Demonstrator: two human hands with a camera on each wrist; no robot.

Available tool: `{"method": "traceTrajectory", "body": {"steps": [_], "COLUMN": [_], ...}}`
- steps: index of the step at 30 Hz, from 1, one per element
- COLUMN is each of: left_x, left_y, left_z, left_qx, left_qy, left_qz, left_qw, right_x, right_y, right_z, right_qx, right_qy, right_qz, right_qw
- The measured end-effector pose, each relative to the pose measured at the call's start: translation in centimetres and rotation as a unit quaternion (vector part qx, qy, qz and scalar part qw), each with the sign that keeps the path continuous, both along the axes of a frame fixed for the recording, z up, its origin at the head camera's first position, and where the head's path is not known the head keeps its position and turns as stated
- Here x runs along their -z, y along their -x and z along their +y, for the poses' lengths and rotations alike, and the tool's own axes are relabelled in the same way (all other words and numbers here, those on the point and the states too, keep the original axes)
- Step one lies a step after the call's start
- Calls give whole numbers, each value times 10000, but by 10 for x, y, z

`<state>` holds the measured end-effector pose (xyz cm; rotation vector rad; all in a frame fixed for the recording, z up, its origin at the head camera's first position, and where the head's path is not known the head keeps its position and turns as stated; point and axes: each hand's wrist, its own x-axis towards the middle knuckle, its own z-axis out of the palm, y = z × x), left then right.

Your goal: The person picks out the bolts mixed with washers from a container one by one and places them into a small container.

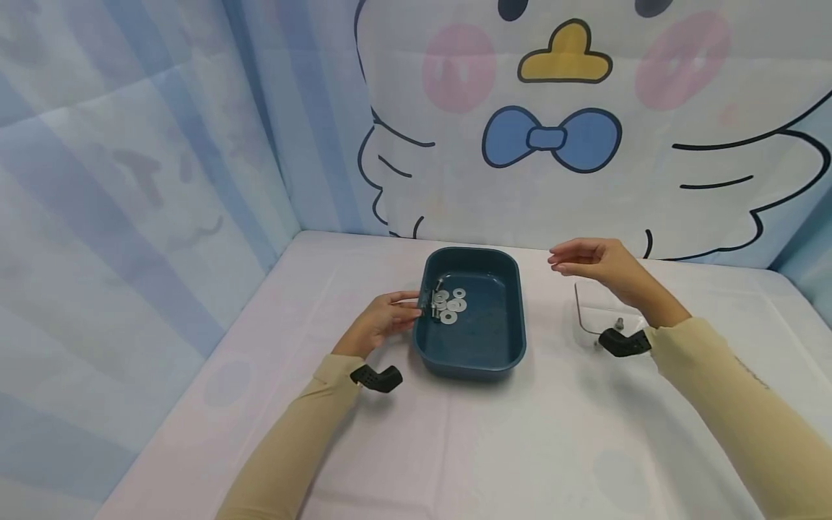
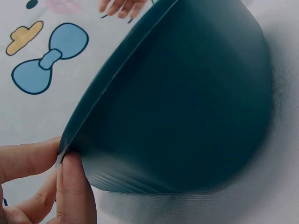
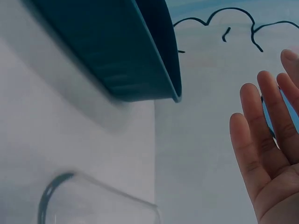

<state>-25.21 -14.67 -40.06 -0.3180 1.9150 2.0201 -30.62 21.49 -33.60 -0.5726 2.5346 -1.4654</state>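
A dark teal tray (image 1: 469,310) stands on the table, with several flat washers (image 1: 457,305) and a few small bolts gathered along its left side. At that side's rim my left hand (image 1: 383,318) pinches the edge; in the left wrist view the fingertips (image 2: 74,172) meet at the rim (image 2: 70,135). To the right of the tray my right hand (image 1: 601,263) is raised above the table, holding nothing. The right wrist view shows its fingers (image 3: 268,119) nearly straight and spread. Beneath it lie an L-shaped metal rod (image 1: 578,310) and a bolt (image 1: 620,323).
A clear, low-sided holder (image 1: 604,318) lies around the rod, partly hidden by the right wrist and its black strap mount (image 1: 624,343). Printed curtains (image 1: 552,202) stand along the table's back edge and left side.
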Motion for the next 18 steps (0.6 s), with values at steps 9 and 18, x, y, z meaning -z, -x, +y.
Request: {"method": "traceTrajectory", "body": {"steps": [9,18], "left_x": [2,1], "left_y": [0,1], "left_z": [-1,0], "left_qx": [22,37], "left_qy": [77,57], "left_qz": [9,-17], "left_qw": [10000,10000], "right_x": [0,8], "right_y": [8,18], "right_z": [-45,-85], "right_qx": [-338,-929], "right_qy": [41,27], "right_qz": [-97,-376], "right_qw": [9994,9950]}}
